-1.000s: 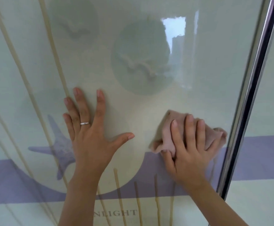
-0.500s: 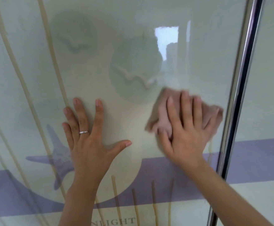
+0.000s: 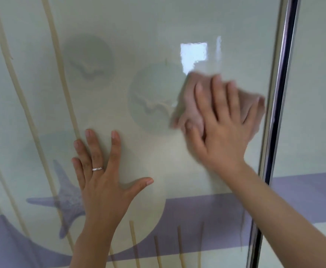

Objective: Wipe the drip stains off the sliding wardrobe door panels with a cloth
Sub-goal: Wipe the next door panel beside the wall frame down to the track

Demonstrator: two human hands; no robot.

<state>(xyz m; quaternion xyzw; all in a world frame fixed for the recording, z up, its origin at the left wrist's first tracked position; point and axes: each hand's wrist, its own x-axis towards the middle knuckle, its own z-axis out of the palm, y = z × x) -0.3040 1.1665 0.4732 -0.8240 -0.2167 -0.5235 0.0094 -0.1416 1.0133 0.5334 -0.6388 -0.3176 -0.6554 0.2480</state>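
Right hand [image 3: 224, 124] lies flat on a pink cloth [image 3: 189, 99], fingers straight and spread, pressing it against the glossy door panel [image 3: 148, 26]; nothing is curled round the fabric as far as the blur allows. The cloth is bunched under the palm and shows past the fingers on the upper left and at the right, where it nearly reaches the chrome door frame [image 3: 280, 93]. Hand and cloth are motion-blurred.

Left hand [image 3: 102, 175] is flat on the same panel, lower and to the left, fingers splayed and straight, thumb out to the right; it holds nothing. A silver ring [image 3: 97, 168] sits on one finger.

The cloth covers the right edge of a pale green printed circle [image 3: 150, 97]; a second circle [image 3: 87, 57] is up and left. A lavender starfish [image 3: 67, 200] print lies just left of the left wrist, over a lavender band [image 3: 197, 215] running across the panel.

Cream drip stains [image 3: 61, 74] run in long lines down the left part of the panel. Shorter streaks [image 3: 133, 242] stand at the bottom, between the two forearms. A bright window reflection [image 3: 194, 53] sits just above the cloth.
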